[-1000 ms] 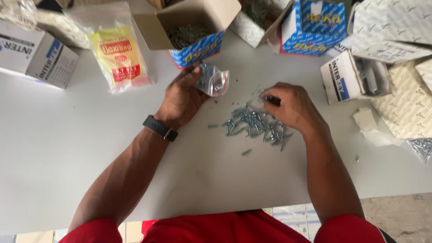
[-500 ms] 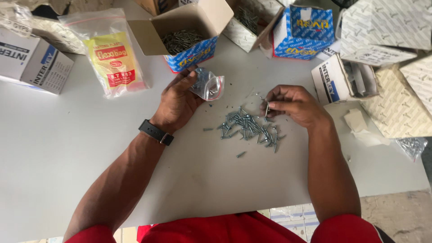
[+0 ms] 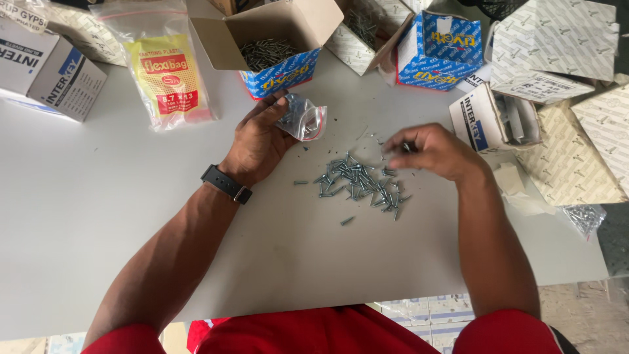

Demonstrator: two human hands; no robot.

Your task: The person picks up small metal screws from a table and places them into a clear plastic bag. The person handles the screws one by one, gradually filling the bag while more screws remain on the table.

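Head view: left hand (image 3: 259,141) grips a small clear bag (image 3: 304,118); right hand (image 3: 432,151) pinches a screw above the screw pile (image 3: 360,185) on the desk (image 3: 131,229).

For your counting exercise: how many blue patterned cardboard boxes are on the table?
2. One open blue box holding screws sits at top centre, above the left hand; a second blue box stands to its right. Others may lie outside the view.

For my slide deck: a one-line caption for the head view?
Left hand holds small clear bag; right hand pinches above loose screws.
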